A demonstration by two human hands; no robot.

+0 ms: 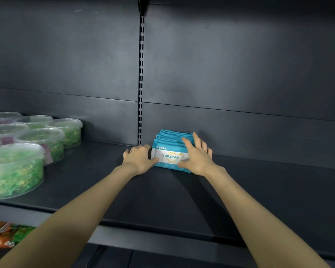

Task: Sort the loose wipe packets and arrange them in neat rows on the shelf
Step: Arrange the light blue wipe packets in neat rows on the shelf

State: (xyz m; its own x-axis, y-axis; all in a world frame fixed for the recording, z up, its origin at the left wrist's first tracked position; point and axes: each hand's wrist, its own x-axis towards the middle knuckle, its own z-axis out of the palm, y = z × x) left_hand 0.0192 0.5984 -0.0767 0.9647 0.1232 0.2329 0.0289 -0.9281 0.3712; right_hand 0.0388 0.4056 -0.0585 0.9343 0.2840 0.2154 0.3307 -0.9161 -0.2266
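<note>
Packets (169, 151) bunched in one row at 12 o'clock, back of shelf (259, 190). My left hand (138, 158) cups the 9 o'clock end, right hand (196, 155) lies flat on top. No loose ones visible; looks nearly done, just squaring up.

2 bare arms reach forward. The left hand (139, 158) curls round the end of the wipe packets (170, 156); the right hand (196, 157) presses them with straight, spread fingers.

Wipe packets (170, 151) are teal with a white band and yellow shield logo. Shelf (124, 190) is plain dark grey. Clear tubs (17, 171) at its left edge show green and some purple, bags (0, 235) underneath are orange and green.
</note>
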